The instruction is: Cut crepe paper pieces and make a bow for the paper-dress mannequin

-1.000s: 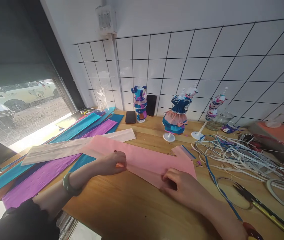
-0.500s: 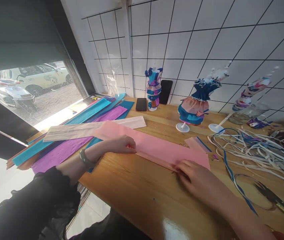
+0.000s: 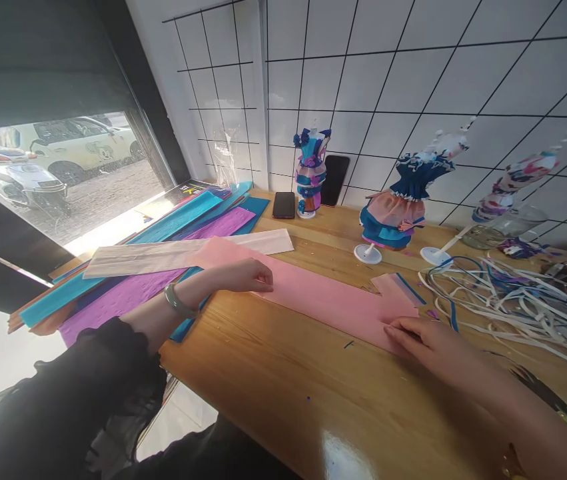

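Observation:
A long strip of pink crepe paper (image 3: 323,293) lies flat and slantwise across the wooden table, its left end over the other sheets. My left hand (image 3: 246,275), with a bracelet on the wrist, is curled closed and rests on the strip near its left part; the fingertips are tucked out of sight. At the strip's near right corner my right hand (image 3: 416,333) pinches the edge between thumb and fingers. Past that end lies a short pink piece with a blue edge (image 3: 397,292). A thin dark blue scrap (image 3: 348,345) sits just off the near edge.
Purple sheets (image 3: 128,303), turquoise sheets (image 3: 178,220) and a pale strip (image 3: 133,260) pile up at left. Small dress forms (image 3: 312,173) in paper dresses stand along the tiled wall near a phone (image 3: 284,205). Tangled ribbons (image 3: 508,313) and scissors (image 3: 548,393) lie at right.
My right hand has slid right along the strip's near edge to its corner. The edge between my hands, folded before, now lies flat. My left hand sits slightly farther in from the edge.

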### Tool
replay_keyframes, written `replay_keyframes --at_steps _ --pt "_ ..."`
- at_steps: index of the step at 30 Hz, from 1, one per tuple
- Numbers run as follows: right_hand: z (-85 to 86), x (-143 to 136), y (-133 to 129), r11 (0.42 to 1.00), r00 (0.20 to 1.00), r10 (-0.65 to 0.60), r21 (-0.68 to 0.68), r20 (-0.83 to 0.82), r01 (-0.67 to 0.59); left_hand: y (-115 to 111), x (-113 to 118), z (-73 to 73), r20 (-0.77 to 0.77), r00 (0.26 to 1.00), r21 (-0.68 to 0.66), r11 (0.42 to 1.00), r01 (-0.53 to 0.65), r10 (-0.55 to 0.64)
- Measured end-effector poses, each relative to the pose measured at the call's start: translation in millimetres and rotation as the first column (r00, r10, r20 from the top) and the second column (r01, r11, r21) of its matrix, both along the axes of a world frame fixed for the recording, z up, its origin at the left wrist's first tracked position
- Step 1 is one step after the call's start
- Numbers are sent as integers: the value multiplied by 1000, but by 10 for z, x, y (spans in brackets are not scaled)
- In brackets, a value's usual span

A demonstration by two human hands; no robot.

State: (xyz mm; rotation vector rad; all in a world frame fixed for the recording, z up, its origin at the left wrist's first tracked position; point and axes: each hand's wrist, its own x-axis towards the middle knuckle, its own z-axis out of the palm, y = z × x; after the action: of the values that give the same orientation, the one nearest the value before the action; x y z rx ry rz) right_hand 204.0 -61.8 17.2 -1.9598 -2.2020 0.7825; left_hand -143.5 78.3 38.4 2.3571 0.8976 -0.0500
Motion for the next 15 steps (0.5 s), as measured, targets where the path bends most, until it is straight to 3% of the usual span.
replay_keyframes --at_steps 9,15 --pt "10 9 -10 999 997 -47 -6 57 48 70 38 -109 12 1000 67 998 -17 17" --pt "30 -16 -17 998 997 -40 59 60 36 89 56 -141 25 1000 126 992 -11 8"
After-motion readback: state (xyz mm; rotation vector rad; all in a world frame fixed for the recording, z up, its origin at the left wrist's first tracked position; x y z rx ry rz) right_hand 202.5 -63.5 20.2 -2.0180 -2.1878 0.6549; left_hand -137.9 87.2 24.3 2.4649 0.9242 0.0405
